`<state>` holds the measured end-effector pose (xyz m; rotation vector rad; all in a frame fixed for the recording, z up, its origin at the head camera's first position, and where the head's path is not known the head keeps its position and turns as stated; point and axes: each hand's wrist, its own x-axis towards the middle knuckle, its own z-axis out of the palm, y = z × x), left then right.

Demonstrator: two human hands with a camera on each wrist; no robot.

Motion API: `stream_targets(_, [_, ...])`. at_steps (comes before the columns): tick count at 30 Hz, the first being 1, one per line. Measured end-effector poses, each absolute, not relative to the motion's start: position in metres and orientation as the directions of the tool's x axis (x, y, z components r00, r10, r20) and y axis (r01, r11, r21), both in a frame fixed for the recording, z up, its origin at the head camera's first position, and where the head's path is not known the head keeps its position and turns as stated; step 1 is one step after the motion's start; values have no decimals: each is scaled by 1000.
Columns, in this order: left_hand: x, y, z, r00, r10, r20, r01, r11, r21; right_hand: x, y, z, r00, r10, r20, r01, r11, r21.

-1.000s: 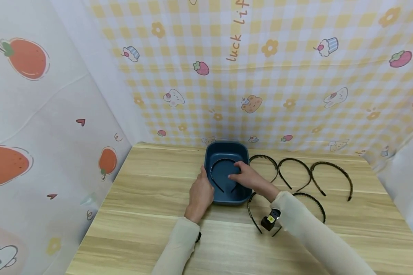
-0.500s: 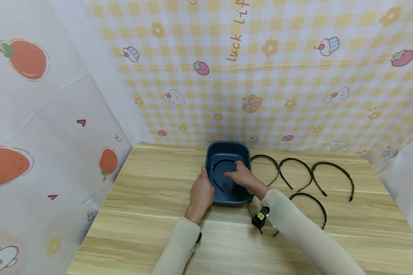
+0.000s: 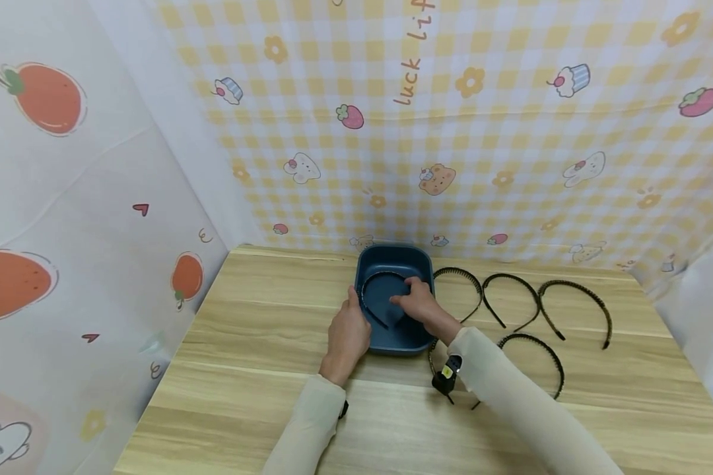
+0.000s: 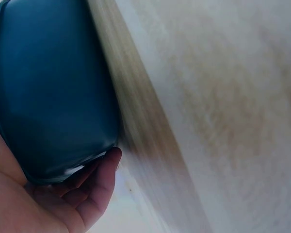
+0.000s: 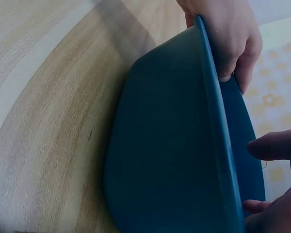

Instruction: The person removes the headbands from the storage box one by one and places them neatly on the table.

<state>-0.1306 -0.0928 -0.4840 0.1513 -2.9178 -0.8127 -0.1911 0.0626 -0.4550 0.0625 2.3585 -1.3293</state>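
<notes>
A deep blue plastic bin (image 3: pixel 392 344) stands on the wooden table, near the back edge. Inside it lies a thin black headband (image 3: pixel 383 273), its curve toward the back; its right end is hidden beneath my right hand. My left hand (image 3: pixel 348 330) grips the bin's left side, and the left wrist view shows its fingers (image 4: pixel 102 184) bent against the outer wall. My right hand (image 3: pixel 420 307) reaches over the bin's right rim and holds the headband's right arm inside, though the contact itself is covered. In the right wrist view the thumb (image 5: pixel 271 145) sits beyond the rim.
Several more headbands lie right of the bin: a toothed one (image 3: pixel 459 270), a plain one (image 3: pixel 511 277) and a patterned one (image 3: pixel 576 283) at the back, two more (image 3: pixel 537 338) in front, partly under the right forearm. A checked cloth (image 3: pixel 440 145) hangs behind the table.
The right hand has shifted slightly left and deeper into the bin. The headband inside has slid a little left and back. The left hand has stayed on the bin.
</notes>
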Motion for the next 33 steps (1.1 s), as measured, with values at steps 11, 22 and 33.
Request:
stream_targets(11, [-130, -91, -482, -991, -122, 58, -75, 854, 515, -190, 62, -455, -919, -138, -369, 254, 507, -824])
stream_targets(22, [-131, -92, -483, -990, -129, 63, -78, 854, 514, -190, 62, -452, -933, -119, -340, 263, 420, -869])
stream_targets(33, [-129, -92, -484, -988, -131, 77, -74, 856, 513, -192, 65, -453, -954, -111, -279, 203, 446, -872])
